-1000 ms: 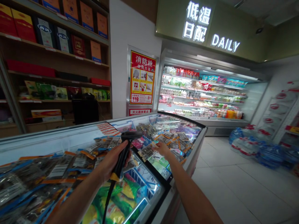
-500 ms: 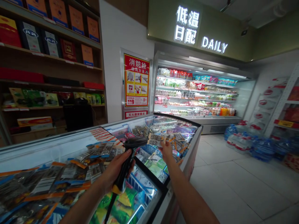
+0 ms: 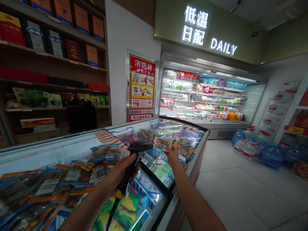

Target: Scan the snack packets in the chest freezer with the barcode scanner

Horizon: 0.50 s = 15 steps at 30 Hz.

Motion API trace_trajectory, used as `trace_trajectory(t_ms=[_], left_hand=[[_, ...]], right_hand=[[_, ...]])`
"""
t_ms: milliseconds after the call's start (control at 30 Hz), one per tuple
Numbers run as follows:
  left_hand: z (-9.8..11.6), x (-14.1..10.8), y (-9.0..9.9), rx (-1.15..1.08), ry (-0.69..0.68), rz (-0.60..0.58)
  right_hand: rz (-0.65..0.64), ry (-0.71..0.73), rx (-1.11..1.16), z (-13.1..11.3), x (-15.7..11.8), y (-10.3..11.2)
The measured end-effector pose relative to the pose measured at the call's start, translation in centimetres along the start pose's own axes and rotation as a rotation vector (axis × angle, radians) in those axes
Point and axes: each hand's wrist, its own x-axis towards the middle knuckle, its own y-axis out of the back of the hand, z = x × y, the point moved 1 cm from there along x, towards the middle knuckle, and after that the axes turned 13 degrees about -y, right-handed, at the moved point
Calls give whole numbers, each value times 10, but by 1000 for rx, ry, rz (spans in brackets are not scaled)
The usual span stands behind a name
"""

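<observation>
My left hand (image 3: 124, 171) is wrapped round the handle of a black and yellow barcode scanner (image 3: 141, 146), its head pointing right. A cable hangs from the handle's lower end. My right hand (image 3: 172, 156) pinches the edge of a small snack packet (image 3: 162, 143) just in front of the scanner's head, with a gap between the two. Under both hands is a chest freezer with a glass top (image 3: 157, 192). Many similar packets with orange and blue edges (image 3: 72, 175) lie on the glass at the left, and another pile (image 3: 184, 146) lies beyond my right hand.
Inside the freezer are green and yellow bags (image 3: 128, 203) and blue baskets. Shelves with boxes (image 3: 72, 51) stand at the left. A lit refrigerated display (image 3: 202, 96) is at the back. Water bottles (image 3: 271, 155) stand on the tiled floor (image 3: 231, 183) at the right.
The view has shifted slightly, so the background sits a little further right. The hands, scanner and packet hold almost the same positions relative to each other.
</observation>
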Motion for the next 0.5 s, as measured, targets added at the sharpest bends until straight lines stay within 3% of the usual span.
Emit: trace_trajectory(t_ms=[500], left_hand=[[-1, -2, 4, 11, 41, -57]], right_hand=[[-5, -15, 100, -2, 1, -2]])
